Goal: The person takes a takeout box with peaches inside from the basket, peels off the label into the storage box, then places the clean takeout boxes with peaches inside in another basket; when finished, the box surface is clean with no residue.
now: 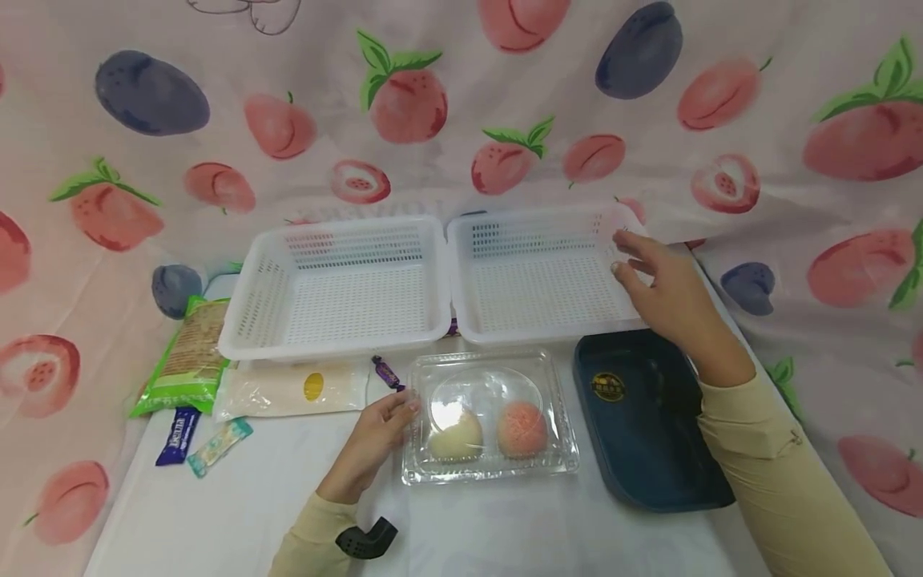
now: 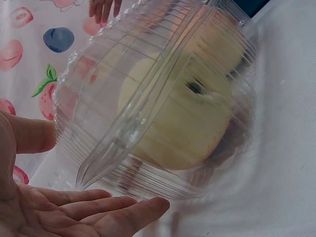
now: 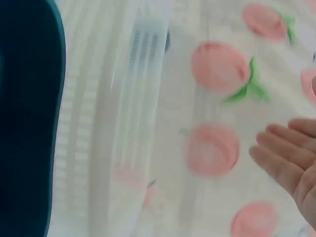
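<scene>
Head view: a white table (image 1: 238, 513) is being backed by fruit-print cloth (image 1: 461, 120); beside the clear clamshell (image 1: 490, 417), both hands (image 1: 378, 437) (image 1: 667, 292) are being held spread, gripping nothing.

Your head camera looks down over the whole table, your left wrist view sits close against the clear clamshell (image 2: 163, 98), your right wrist view faces the basket (image 3: 133, 123) rim, both seen from above too.
</scene>
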The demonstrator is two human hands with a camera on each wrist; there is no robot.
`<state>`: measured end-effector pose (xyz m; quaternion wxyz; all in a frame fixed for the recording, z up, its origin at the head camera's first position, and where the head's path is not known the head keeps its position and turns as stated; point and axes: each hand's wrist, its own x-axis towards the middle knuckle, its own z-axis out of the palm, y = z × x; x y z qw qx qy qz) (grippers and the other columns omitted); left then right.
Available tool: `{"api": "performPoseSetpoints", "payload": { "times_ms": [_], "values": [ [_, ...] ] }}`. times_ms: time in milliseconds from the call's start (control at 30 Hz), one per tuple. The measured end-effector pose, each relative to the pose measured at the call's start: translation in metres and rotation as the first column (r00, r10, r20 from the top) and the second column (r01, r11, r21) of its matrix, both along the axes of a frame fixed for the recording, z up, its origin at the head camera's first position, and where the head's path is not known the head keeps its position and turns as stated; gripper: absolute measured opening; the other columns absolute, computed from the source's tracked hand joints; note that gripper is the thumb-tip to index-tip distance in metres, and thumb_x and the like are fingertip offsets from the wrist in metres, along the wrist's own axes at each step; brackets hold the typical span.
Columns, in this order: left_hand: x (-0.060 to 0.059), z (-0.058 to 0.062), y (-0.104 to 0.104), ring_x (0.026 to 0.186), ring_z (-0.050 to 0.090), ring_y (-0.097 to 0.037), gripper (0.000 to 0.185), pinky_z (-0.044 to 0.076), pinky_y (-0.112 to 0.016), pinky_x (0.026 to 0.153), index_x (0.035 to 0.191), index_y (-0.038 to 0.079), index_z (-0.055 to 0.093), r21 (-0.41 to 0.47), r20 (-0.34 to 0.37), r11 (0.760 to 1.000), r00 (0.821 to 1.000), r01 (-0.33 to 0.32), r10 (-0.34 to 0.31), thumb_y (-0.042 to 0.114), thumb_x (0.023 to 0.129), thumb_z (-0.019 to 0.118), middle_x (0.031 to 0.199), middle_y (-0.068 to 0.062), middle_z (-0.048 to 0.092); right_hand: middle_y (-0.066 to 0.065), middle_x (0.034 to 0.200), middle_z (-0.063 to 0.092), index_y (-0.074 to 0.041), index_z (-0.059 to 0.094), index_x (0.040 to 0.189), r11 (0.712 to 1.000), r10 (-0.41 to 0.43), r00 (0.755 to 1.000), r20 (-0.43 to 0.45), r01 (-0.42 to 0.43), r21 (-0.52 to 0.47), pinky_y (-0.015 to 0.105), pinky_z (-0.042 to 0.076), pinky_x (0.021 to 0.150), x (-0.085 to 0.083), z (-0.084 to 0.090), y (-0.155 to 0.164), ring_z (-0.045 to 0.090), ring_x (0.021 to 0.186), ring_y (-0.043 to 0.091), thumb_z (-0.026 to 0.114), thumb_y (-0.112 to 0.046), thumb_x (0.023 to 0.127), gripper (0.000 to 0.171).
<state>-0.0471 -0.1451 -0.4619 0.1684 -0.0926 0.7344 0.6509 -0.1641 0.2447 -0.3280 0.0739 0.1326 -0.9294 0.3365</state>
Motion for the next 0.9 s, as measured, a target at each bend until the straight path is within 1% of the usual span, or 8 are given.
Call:
{"api": "performPoseSetpoints", "payload": {
  "times_ms": [100, 300, 367, 500, 600, 700, 800, 900],
  "values": [
    [-0.001, -0.002, 0.001, 0.135, 0.055, -0.037, 0.054, 0.052, -0.054, 0.110, 0.150, -0.014, 0.044, 0.001, 0.000, 1.000, 1.000, 0.000, 0.000, 0.017, 0.107, 0.058, 0.146, -0.031, 0.056, 0.025, 0.163, 0.040, 0.000, 0.034, 0.161, 0.993, -0.108, 0.992, 0.065, 0.112, -0.047, 0.065, 0.040, 0.114, -0.014, -0.006, 0.018, 0.046, 0.143, 0.051, 0.052, -0.023, 0.110, 0.059],
    [-0.001, -0.002, 0.000, 0.141, 0.050, -0.044, 0.056, 0.049, -0.057, 0.113, 0.151, -0.014, 0.042, -0.003, 0.009, 1.000, 1.000, 0.006, -0.006, 0.019, 0.108, 0.057, 0.150, -0.033, 0.052, 0.030, 0.164, 0.033, 0.003, 0.027, 0.162, 0.958, -0.285, 0.940, 0.187, 0.286, 0.022, 0.069, 0.035, 0.117, -0.038, -0.038, 0.049, 0.041, 0.142, 0.058, 0.041, -0.033, 0.112, 0.064],
    [0.000, -0.002, 0.000, 0.142, 0.048, -0.045, 0.057, 0.048, -0.058, 0.113, 0.151, -0.014, 0.041, 0.000, 0.011, 1.000, 1.000, 0.010, -0.010, 0.019, 0.108, 0.057, 0.151, -0.033, 0.051, 0.035, 0.161, 0.035, 0.005, 0.033, 0.159, 0.951, -0.308, 0.928, 0.211, 0.300, 0.068, 0.071, 0.037, 0.114, -0.043, -0.049, 0.058, 0.043, 0.139, 0.060, 0.038, -0.032, 0.112, 0.060],
    [0.001, -0.003, 0.000, 0.139, 0.053, -0.042, 0.056, 0.049, -0.057, 0.112, 0.151, -0.014, 0.042, 0.001, 0.006, 1.000, 1.000, 0.010, -0.010, 0.019, 0.108, 0.058, 0.148, -0.033, 0.053, 0.041, 0.157, 0.035, 0.008, 0.029, 0.159, 0.949, -0.313, 0.906, 0.286, 0.284, 0.140, 0.072, 0.034, 0.115, -0.049, -0.066, 0.074, 0.038, 0.141, 0.060, 0.033, -0.031, 0.112, 0.061],
    [0.000, -0.003, 0.000, 0.134, 0.056, -0.036, 0.055, 0.051, -0.055, 0.110, 0.150, -0.013, 0.043, 0.002, 0.000, 1.000, 1.000, 0.005, -0.005, 0.019, 0.107, 0.058, 0.145, -0.031, 0.057, 0.039, 0.160, 0.030, 0.009, 0.021, 0.161, 0.947, -0.320, 0.877, 0.358, 0.286, 0.145, 0.070, 0.028, 0.120, -0.053, -0.074, 0.080, 0.029, 0.149, 0.057, 0.030, -0.030, 0.112, 0.062],
    [-0.001, -0.002, 0.001, 0.129, 0.058, -0.032, 0.055, 0.053, -0.054, 0.109, 0.150, -0.014, 0.043, 0.006, -0.005, 1.000, 1.000, 0.002, -0.002, 0.018, 0.107, 0.058, 0.142, -0.029, 0.060, 0.036, 0.162, 0.027, 0.008, 0.021, 0.160, 0.941, -0.340, 0.858, 0.386, 0.313, 0.131, 0.067, 0.026, 0.123, -0.056, -0.081, 0.082, 0.026, 0.152, 0.054, 0.030, -0.024, 0.112, 0.059],
    [-0.002, -0.002, 0.001, 0.129, 0.059, -0.032, 0.055, 0.053, -0.053, 0.108, 0.150, -0.014, 0.043, 0.005, -0.004, 1.000, 1.000, 0.001, -0.001, 0.018, 0.107, 0.058, 0.141, -0.029, 0.060, 0.035, 0.163, 0.027, 0.008, 0.021, 0.160, 0.932, -0.360, 0.853, 0.377, 0.342, 0.115, 0.066, 0.027, 0.123, -0.058, -0.085, 0.080, 0.029, 0.152, 0.052, 0.030, -0.018, 0.111, 0.056],
    [-0.002, -0.001, 0.000, 0.132, 0.058, -0.034, 0.056, 0.052, -0.054, 0.109, 0.150, -0.014, 0.043, -0.001, 0.000, 1.000, 1.000, 0.004, -0.004, 0.019, 0.107, 0.058, 0.143, -0.030, 0.059, 0.035, 0.163, 0.026, 0.009, 0.020, 0.160, 0.932, -0.360, 0.867, 0.345, 0.347, 0.100, 0.065, 0.025, 0.124, -0.060, -0.090, 0.079, 0.029, 0.152, 0.052, 0.028, -0.015, 0.110, 0.056]
  ]
}}
